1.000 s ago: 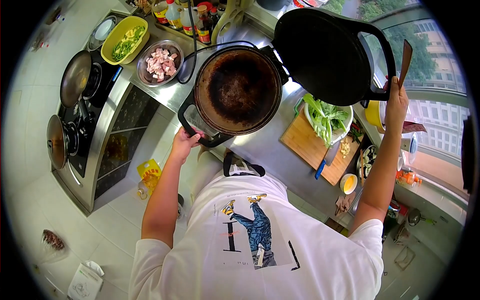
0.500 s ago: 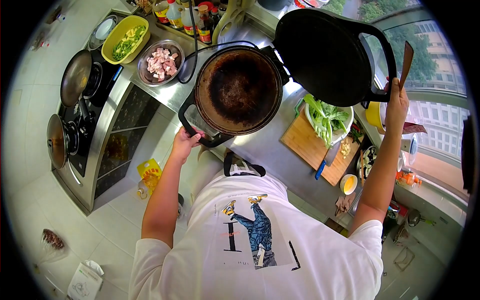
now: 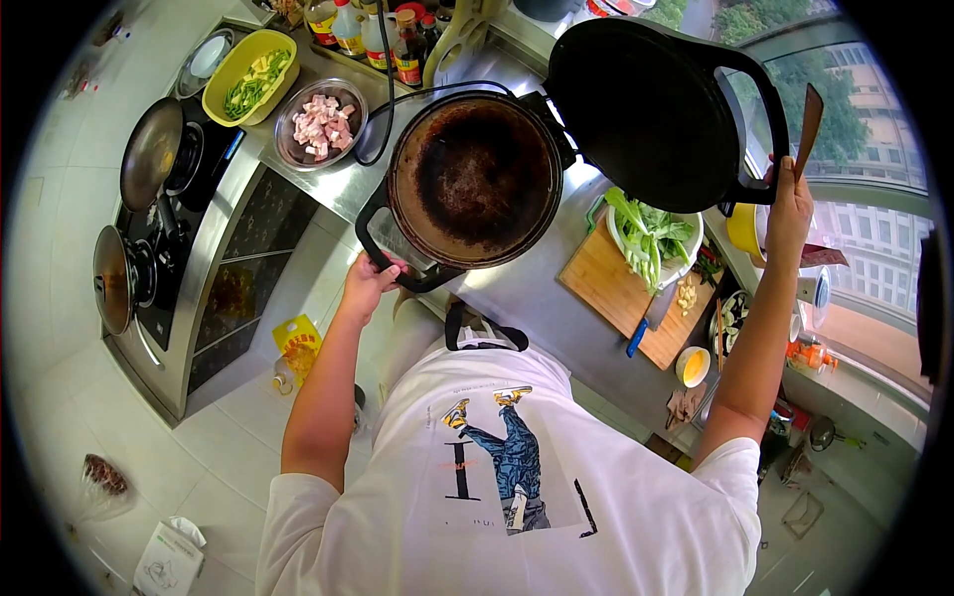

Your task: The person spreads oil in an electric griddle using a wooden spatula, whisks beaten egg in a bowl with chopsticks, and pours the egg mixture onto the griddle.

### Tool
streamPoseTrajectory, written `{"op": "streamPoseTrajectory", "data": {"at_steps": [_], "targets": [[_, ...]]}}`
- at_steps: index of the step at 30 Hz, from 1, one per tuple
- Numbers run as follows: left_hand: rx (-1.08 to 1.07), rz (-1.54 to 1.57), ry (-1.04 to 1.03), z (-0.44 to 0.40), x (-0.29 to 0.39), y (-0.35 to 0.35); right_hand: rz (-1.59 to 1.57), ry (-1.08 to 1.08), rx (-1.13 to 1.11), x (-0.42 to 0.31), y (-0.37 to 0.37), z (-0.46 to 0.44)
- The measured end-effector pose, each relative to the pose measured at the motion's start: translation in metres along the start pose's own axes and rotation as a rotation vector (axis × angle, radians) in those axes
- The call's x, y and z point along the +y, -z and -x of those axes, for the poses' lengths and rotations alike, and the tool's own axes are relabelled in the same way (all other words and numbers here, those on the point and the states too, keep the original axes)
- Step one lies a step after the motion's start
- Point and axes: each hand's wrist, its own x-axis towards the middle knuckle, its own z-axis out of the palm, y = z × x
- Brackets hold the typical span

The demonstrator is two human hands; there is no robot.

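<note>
A round electric pan (image 3: 475, 181) with a browned, dark-stained inside stands open on the steel counter. Its black lid (image 3: 646, 114) is hinged at the pan's right side and tilts up to the right. My left hand (image 3: 373, 283) is closed on the black handle at the pan's lower left. At the far right, my right hand (image 3: 790, 204) is closed around the end of the lid's handle. A brown wooden spatula (image 3: 810, 129) sticks up from the same hand. Parts of the right fingers are hidden behind the handle.
A glass bowl of cubed meat (image 3: 321, 125) and a yellow basin (image 3: 250, 79) stand left of the pan. On the right are a cutting board (image 3: 596, 273), greens (image 3: 651, 238), a blue-handled knife (image 3: 637, 338) and an egg bowl (image 3: 693, 367). Two pans sit on the stove (image 3: 159, 238).
</note>
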Motion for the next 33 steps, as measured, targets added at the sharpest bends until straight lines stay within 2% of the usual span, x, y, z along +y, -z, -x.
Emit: {"op": "streamPoseTrajectory", "data": {"at_steps": [33], "targets": [[0.003,0.013,0.001,-0.0003,-0.0004,-0.0011,-0.012,0.019,0.022,0.001,-0.0025,0.0009]]}}
